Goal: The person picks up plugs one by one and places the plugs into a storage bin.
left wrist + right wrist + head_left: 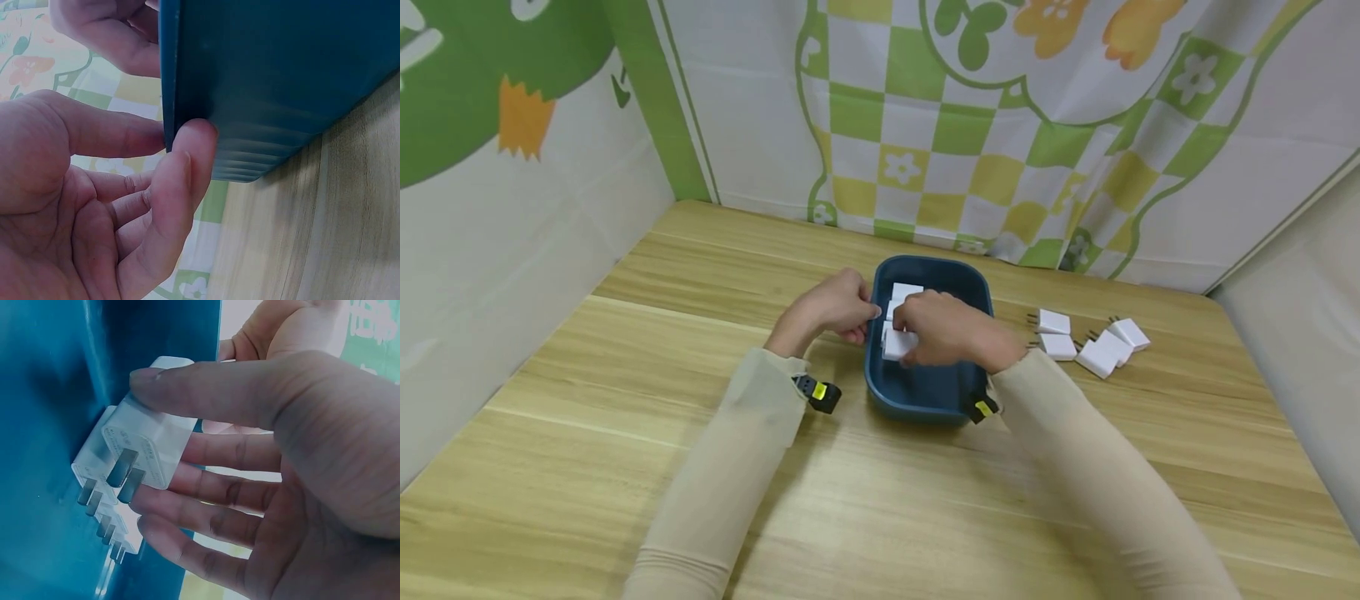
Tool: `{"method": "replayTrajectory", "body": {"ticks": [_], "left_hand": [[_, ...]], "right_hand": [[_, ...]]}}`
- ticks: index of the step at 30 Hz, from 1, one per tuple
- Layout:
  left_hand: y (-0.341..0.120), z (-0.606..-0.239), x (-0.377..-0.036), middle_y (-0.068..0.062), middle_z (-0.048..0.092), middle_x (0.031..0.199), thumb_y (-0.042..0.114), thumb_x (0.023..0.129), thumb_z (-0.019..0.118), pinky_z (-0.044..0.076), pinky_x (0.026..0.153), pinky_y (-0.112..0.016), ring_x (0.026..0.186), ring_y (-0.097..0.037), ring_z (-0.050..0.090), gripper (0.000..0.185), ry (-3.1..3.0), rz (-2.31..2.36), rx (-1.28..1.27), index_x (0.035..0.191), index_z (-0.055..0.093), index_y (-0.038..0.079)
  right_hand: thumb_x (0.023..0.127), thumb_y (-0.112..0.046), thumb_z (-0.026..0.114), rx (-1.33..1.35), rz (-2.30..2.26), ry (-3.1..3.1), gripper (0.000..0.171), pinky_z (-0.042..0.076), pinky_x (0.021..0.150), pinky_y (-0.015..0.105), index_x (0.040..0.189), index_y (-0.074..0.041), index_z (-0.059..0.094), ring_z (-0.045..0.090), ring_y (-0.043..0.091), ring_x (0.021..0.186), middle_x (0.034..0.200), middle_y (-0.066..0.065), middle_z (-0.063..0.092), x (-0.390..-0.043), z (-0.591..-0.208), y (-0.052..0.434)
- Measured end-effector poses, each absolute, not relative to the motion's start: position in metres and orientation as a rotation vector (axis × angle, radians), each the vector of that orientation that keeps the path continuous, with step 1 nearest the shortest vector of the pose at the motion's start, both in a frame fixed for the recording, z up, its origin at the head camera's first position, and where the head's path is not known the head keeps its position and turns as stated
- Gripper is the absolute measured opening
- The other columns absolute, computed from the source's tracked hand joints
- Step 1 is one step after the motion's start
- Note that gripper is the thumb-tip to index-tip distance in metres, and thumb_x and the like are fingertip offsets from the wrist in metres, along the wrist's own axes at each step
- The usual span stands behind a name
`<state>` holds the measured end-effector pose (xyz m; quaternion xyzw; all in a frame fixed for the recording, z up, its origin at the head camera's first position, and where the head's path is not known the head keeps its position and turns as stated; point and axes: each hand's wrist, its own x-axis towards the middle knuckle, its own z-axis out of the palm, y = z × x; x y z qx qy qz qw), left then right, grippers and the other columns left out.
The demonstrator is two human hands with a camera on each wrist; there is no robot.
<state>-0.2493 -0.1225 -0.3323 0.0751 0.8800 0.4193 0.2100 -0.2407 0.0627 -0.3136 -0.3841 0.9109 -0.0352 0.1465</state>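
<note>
A dark blue plastic basin (928, 400) stands on the wooden table. My left hand (838, 307) pinches its left rim, thumb on the inner side and forefinger outside, as the left wrist view shows. My right hand (943, 327) is inside the basin and holds a white charger plug (150, 425) between thumb and fingers, its two metal prongs pointing away from the palm. Right behind the held one, several more white charger plugs (94, 462) stand in a row along the basin's left wall, partly hidden by the hand in the head view.
Several white charger plugs (1057, 347) lie on the table right of the basin, some overlapping. A patterned curtain (955, 150) hangs behind the table's back edge. Small black cameras (823, 395) are strapped at both sleeves.
</note>
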Motion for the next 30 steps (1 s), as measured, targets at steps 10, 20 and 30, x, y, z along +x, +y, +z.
{"method": "replayTrajectory", "body": {"ticks": [10, 20, 30], "left_hand": [[-0.123, -0.332, -0.250, -0.008, 0.062, 0.062, 0.008, 0.102, 0.055, 0.058, 0.055, -0.027, 0.049, -0.013, 0.061, 0.023, 2.437, 1.175, 0.228, 0.083, 0.062, -0.003], [-0.123, -0.334, -0.250, -0.009, 0.064, 0.062, 0.008, 0.102, 0.055, 0.057, 0.055, -0.028, 0.050, -0.013, 0.062, 0.023, 2.425, 1.170, 0.238, 0.087, 0.064, -0.006], [-0.124, -0.334, -0.251, -0.008, 0.064, 0.061, 0.007, 0.102, 0.053, 0.057, 0.054, -0.027, 0.050, -0.013, 0.062, 0.026, 2.433, 1.169, 0.244, 0.082, 0.063, -0.004]], "right_hand": [[0.083, -0.026, 0.086, -1.047, -0.080, 2.612, 0.033, 0.053, 0.079, 0.037, 0.108, -0.009, 0.072, 0.061, 0.019, 0.087, 0.099, 0.001, 0.067, -0.248, -0.315, 0.057], [0.083, -0.026, 0.087, -0.983, -0.032, 2.561, 0.038, 0.053, 0.083, 0.037, 0.112, -0.007, 0.071, 0.060, 0.021, 0.093, 0.102, 0.003, 0.067, -0.252, -0.319, 0.048], [0.082, -0.027, 0.088, -0.957, 0.029, 2.537, 0.041, 0.054, 0.079, 0.035, 0.114, -0.008, 0.071, 0.061, 0.019, 0.090, 0.102, 0.002, 0.067, -0.254, -0.320, 0.037]]}}
